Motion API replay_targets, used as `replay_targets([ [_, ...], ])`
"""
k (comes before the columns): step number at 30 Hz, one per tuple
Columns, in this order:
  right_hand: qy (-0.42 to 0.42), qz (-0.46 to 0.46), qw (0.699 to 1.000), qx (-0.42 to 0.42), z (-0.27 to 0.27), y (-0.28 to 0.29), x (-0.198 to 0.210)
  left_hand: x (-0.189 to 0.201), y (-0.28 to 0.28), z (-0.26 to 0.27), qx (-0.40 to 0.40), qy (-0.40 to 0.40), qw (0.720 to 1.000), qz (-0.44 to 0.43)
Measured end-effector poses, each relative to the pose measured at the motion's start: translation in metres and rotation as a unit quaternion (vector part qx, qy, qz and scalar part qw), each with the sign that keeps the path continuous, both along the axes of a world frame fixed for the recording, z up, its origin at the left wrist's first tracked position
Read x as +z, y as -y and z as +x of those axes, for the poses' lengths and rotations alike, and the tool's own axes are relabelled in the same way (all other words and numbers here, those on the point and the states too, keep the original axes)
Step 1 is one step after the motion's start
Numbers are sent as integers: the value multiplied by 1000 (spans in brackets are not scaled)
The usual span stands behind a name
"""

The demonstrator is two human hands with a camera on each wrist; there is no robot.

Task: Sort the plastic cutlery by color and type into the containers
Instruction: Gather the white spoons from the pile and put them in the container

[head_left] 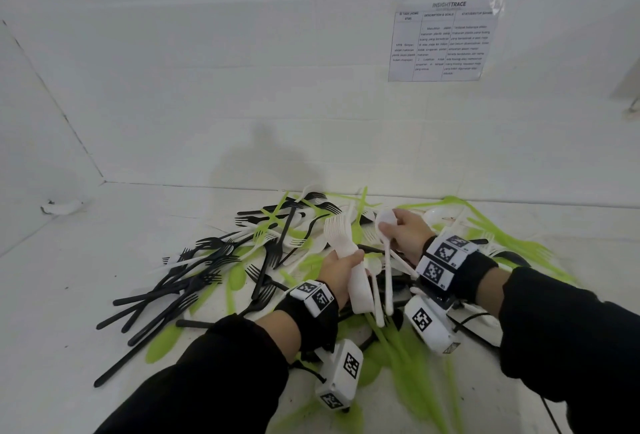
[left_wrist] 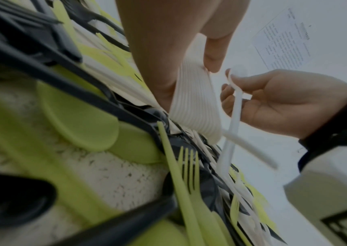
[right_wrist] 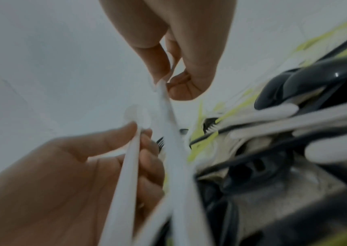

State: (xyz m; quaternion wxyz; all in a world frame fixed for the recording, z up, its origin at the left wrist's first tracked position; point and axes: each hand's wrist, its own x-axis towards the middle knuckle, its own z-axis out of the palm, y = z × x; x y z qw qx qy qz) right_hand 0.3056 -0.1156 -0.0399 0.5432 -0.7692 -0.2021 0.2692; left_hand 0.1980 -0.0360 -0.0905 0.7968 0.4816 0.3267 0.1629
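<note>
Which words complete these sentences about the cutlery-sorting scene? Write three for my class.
1. The left hand grips a stack of white ____.
2. The right hand pinches a white ____.
3. The black forks lie mostly to the ____ of the hands.

Missing words: forks; spoon; left

The wall sheet (head_left: 443,40) text is too blurred to read — green cutlery (head_left: 408,364) near the bottom edge smears.

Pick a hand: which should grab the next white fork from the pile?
Right, probably. The right hand pinches only a few white spoons, while the left hand is wrapped round a thick stack of white forks.
</note>
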Motion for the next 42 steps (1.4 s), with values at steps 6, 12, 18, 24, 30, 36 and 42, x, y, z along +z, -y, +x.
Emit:
replay_targets([
  [6,-105,53,992,50,-4,-6,13,12,6,-3,-76,15,996,-36],
  [12,-85,0,996,24,-13,-20,-18,18,9,-8,-68,34,997,-32],
  [18,78,-170,980,60,-19,-13,-7,13,4,-20,-33,-11,999,5],
  [24,269,-441,826,227,-25,6,-21,9,-12,-25,50,-47,997,19],
  [30,188,-401,882,162,-14,11,-16,6,-12,-32,57,-49,997,34],
  [36,68,-212,974,48,-3,25,4,3,-4,-32,44,-32,998,37],
  [42,2,-64,996,60,-40,15,-5,15,12,-27,9,-16,1000,-11],
])
